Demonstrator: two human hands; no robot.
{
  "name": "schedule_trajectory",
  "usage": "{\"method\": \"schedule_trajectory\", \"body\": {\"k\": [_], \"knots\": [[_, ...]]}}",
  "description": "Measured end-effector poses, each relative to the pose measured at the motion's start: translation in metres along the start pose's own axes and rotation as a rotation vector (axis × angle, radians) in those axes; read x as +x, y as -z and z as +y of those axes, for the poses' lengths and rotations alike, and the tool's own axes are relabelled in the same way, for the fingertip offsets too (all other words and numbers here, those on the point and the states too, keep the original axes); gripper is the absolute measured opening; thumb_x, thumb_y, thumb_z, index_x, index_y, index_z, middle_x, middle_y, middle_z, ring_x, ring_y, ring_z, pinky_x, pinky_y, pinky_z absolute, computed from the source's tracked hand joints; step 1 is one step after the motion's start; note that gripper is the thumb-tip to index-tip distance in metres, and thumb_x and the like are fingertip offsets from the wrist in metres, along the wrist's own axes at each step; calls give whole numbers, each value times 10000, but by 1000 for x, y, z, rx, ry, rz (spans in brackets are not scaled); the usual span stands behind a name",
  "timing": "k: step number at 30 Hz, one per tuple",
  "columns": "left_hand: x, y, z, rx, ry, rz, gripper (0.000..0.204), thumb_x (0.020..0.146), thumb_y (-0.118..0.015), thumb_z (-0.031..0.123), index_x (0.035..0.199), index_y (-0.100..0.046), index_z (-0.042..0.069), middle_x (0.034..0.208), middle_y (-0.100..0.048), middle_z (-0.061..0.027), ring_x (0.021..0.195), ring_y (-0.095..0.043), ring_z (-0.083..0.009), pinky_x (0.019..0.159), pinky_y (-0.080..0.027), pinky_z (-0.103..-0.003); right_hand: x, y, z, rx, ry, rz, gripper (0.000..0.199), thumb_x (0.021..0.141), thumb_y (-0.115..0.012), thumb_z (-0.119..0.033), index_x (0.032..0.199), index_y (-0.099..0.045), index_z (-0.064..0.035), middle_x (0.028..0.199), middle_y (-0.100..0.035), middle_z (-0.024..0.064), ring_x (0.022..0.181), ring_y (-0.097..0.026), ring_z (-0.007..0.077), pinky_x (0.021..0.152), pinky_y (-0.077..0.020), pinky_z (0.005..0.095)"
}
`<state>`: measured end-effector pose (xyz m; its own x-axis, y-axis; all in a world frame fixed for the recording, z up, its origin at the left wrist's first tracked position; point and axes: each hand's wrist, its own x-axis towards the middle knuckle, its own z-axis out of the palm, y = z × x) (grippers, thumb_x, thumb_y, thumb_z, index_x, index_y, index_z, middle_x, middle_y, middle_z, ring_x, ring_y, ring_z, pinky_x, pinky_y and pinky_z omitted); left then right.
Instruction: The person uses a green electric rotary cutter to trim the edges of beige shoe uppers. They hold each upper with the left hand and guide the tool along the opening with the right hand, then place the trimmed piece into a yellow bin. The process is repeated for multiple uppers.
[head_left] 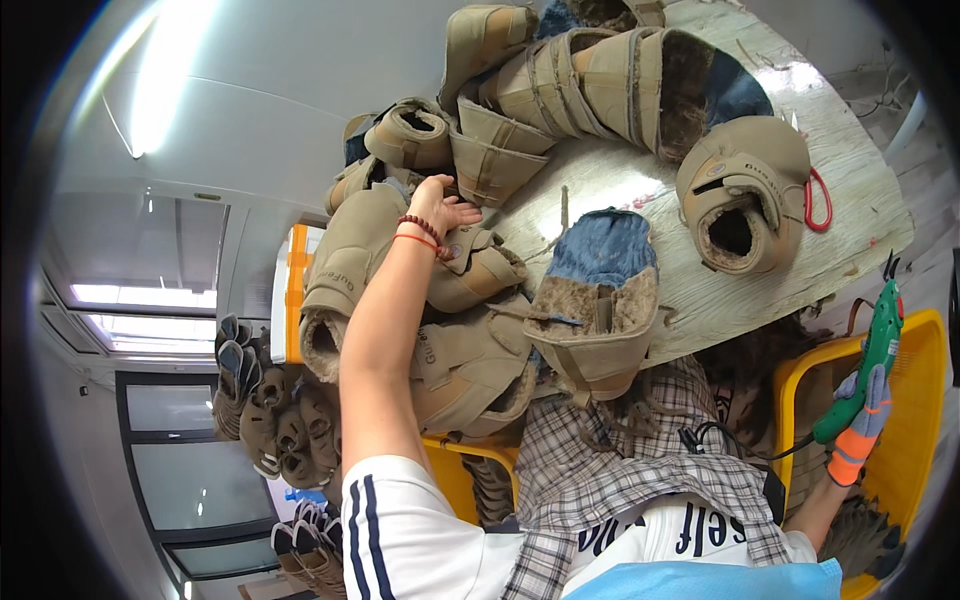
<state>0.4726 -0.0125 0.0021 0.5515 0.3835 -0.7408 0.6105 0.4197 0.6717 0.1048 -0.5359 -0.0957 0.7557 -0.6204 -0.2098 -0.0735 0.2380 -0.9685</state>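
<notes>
My bare left hand (pixel 440 208), with beaded and red cord bracelets at the wrist, reaches over the pile at the table's left with its fingers stretched out. Just below it lies a tan fleece-lined shoe upper (pixel 475 275); any contact is unclear. My right hand (pixel 862 415), in a grey and orange glove, is wrapped round green corded electric scissors (pixel 882 335) with a dark forked tip, held off the table's right side. A fleece-lined upper with a blue back part (pixel 600 300) lies at the table's near edge, in front of my plaid apron.
A row of nested uppers (pixel 580 85) curves along the table's far side. One upper (pixel 742 200) stands at the right beside a red handle loop (pixel 819 200). Yellow baskets (pixel 925 370) flank me below the table (pixel 855 190). Stacked shoes (pixel 290 430) are at the far left.
</notes>
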Motion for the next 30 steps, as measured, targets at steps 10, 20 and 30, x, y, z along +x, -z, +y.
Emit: {"method": "schedule_trajectory", "body": {"k": [10,20,30], "knots": [[-23,-38,-36,-394,-172,-419,413,803,-706,285,1171,-585,141,1243,-575,-44,1153,-514,-273,980,-387,-489,-14,-9,-17,-6,43,14,377,916,-533,-390,757,-495,-50,614,-462,45,554,-446,133,529,-352,277],[-96,-15,-46,-103,-916,-342,263,808,-684,71,1034,-606,-37,1004,-635,-80,882,-592,-173,792,-478,-323,-47,-36,-48,-96,119,-189,240,916,-557,-249,817,-514,-35,605,-498,32,547,-477,118,524,-380,250],[-279,87,-21,-452,-665,-903,236,939,-512,155,1088,-584,-13,1113,-613,-155,1023,-596,-278,946,-457,-468,-94,-77,-70,-297,459,-407,462,732,-774,-196,1107,-586,0,837,-639,37,703,-562,75,656,-476,236]]}}
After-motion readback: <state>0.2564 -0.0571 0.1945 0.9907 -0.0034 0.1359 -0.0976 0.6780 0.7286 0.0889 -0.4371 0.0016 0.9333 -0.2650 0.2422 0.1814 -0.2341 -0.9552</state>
